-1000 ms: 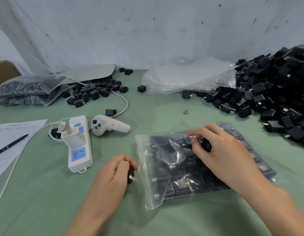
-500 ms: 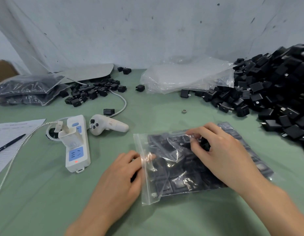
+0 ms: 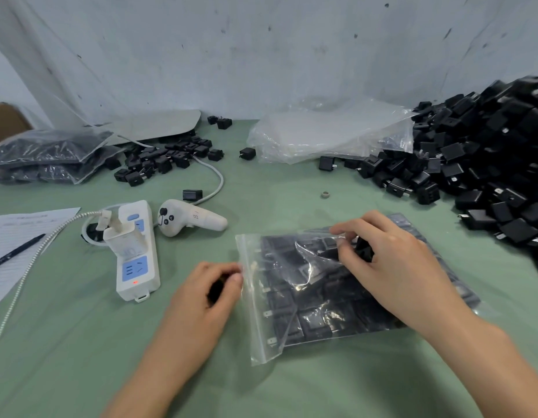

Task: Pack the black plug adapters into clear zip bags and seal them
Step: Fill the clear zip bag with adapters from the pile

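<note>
The left hand (image 3: 207,297) was the only item found to have moved. One second earlier it lay apart from the bag (image 3: 292,321), left of the open edge, with its fingers curled round an adapter (image 3: 217,290) whose prongs pointed at the bag. Half a second earlier it had moved right to the opening, with the thumb lying over the film at the mouth. At the present moment it had drawn back slightly. The fingertips touched the bag's left edge, the thumb sat at that edge rather than over the film, and the adapter, blurred, remained within the curled fingers.
</note>
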A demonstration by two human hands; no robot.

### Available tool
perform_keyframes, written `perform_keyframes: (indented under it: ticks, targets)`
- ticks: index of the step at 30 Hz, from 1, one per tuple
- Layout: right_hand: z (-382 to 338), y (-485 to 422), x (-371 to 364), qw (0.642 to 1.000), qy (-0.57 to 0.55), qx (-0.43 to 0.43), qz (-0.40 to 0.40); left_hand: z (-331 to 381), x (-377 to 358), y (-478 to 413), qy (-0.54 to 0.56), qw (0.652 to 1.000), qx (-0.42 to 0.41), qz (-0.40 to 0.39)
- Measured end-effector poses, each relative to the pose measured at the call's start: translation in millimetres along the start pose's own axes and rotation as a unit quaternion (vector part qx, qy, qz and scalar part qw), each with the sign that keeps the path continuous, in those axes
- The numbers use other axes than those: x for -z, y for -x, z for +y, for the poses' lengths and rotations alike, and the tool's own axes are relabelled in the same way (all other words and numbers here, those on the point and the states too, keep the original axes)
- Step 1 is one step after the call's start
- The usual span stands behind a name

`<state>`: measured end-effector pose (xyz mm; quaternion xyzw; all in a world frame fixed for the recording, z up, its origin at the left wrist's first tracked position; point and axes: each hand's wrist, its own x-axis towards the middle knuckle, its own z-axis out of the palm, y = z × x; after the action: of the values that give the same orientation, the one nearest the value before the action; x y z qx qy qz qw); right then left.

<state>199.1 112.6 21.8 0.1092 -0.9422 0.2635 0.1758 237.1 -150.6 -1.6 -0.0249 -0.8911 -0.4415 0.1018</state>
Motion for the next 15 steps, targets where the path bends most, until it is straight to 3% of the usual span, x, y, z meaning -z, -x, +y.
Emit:
perform_keyframes:
  ticks: [4, 9, 13, 15]
  targets:
    - [1.3, -0.4, 1.3, 1.0, -0.003, -0.008, 0.005, 5.7, 2.5, -1.3, 0.187, 0.976, 0.108, -0.011]
    - [1.1, 1.0, 0.3, 1.0, 0.005, -0.005, -0.003, 5.3, -3.6, 6.8, 0.273, 0.956, 0.103, -0.006]
    - [0.3, 0.2, -1.3, 1.0, 0.01, -0.004, -0.012, 8.8, -8.1, 10.2, 0.421, 0.898, 0.127, 0.005]
    - [-0.3, 0.2, -2.3, 1.0, 0.013, -0.006, -0.013, 13.3, -15.2, 13.5, 0.4, 0.907, 0.13, 0.004]
